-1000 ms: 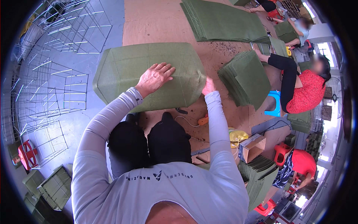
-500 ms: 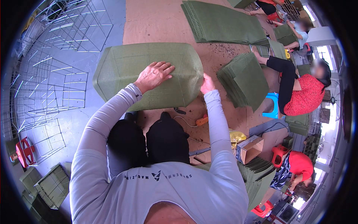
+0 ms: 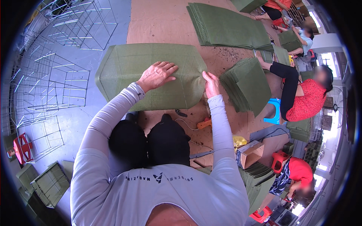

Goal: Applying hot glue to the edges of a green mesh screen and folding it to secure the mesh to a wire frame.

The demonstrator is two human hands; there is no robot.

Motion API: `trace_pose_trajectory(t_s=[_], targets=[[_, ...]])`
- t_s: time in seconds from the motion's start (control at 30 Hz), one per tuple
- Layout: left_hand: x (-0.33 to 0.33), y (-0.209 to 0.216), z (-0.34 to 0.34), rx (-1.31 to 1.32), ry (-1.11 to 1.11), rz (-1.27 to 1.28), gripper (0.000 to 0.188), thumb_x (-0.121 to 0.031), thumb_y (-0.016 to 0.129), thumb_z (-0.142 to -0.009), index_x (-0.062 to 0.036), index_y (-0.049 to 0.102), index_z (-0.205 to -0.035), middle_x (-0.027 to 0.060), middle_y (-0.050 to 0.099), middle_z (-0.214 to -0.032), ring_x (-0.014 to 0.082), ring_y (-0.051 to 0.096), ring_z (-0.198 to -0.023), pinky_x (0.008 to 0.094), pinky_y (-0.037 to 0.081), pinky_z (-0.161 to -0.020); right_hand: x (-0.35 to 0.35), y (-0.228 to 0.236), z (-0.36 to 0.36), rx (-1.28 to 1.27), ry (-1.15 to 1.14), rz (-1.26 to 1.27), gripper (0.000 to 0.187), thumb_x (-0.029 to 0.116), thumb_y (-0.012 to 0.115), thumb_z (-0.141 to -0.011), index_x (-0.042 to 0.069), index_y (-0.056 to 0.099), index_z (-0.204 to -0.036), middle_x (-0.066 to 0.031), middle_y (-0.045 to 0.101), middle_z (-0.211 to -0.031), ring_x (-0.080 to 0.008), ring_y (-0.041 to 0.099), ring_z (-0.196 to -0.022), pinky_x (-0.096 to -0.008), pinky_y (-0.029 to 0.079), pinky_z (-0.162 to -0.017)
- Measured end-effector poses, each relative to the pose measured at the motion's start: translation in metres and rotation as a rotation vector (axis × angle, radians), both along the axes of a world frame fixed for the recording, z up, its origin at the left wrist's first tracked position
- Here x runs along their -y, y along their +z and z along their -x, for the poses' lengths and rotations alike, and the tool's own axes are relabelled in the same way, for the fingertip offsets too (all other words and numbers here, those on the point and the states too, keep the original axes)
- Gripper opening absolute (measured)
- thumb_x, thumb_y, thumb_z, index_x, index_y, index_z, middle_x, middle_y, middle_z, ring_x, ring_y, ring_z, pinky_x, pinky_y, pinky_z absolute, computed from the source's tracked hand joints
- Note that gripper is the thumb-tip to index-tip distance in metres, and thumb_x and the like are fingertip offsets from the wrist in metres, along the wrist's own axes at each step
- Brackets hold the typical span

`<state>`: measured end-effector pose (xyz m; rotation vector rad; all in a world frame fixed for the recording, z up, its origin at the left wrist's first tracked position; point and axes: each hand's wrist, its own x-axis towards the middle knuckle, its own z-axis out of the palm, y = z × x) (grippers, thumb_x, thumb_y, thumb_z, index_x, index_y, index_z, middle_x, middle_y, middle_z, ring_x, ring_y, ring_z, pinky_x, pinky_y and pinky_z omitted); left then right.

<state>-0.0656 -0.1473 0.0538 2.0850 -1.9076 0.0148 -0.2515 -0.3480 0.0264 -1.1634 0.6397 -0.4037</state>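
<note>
A green fabric-covered box shape (image 3: pixel 128 60) lies across my knees, with thin straight lines showing through its cloth. My left hand (image 3: pixel 157 76) rests flat on its upper side, fingers stretched out and pointing right. At the right end, my right hand (image 3: pixel 211 83) pinches the edge of the green cloth between thumb and fingers. The cloth is puckered beside that pinch. What lies under the cover is hidden.
Wire frames (image 3: pixel 68 83) stand on the grey floor at left. Stacks of green sheets (image 3: pixel 230 28) and folded green panels (image 3: pixel 247 86) lie ahead and right. A co-worker in a red top (image 3: pixel 309 98) sits at right on a blue stool (image 3: pixel 274 111). An orange-handled tool (image 3: pixel 204 123) lies by my feet.
My right hand has shifted slightly up along the right end, and its thumb and fingers now show pinching the cloth's edge. My left hand stays flat in nearly the same place.
</note>
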Motion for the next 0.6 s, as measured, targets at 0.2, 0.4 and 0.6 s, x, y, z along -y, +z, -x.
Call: trace_pose_trajectory(t_s=[0.2, 0.4, 0.6], targets=[[-0.070, 0.030, -0.032, -0.076, 0.457, 0.482, 0.037, -0.012, 0.071, -0.071, -0.0068, 0.060, -0.106, 0.0098, 0.057, -0.112, 0.0279, 0.055, -0.103, 0.0379, 0.046, -0.089, -0.010, -0.022, -0.008, -0.041, -0.161, 0.131, 0.013, 0.017, 0.063, -0.085, 0.004, 0.062, -0.085, 0.0051, 0.055, -0.081, -0.0050, 0.046, -0.079, -0.0220, 0.038, -0.073], [-0.187, 0.000, -0.096, -0.542, 1.408, 0.548, 0.039, -0.037, 0.066, -0.081, 0.0013, 0.062, -0.086, 0.0121, 0.062, -0.079, 0.0246, 0.058, -0.069, 0.0349, 0.047, -0.066, -0.003, -0.016, -0.004, -0.034, -0.246, 0.183, 0.015, 0.020, 0.061, -0.088, 0.005, 0.063, -0.089, 0.0040, 0.055, -0.085, -0.0057, 0.046, -0.081, -0.0227, 0.036, -0.079], [-0.186, -0.011, -0.108, -1.052, 1.137, 0.394, 0.037, -0.034, 0.066, -0.079, 0.0017, 0.064, -0.073, -0.0008, 0.052, -0.058, 0.0072, 0.045, -0.056, 0.0261, 0.035, -0.049, -0.008, -0.011, -0.016, -0.047, -0.268, 0.155, 0.017, 0.020, 0.063, -0.087, 0.003, 0.062, -0.089, 0.0040, 0.055, -0.085, -0.0058, 0.045, -0.081, -0.0233, 0.036, -0.077]])
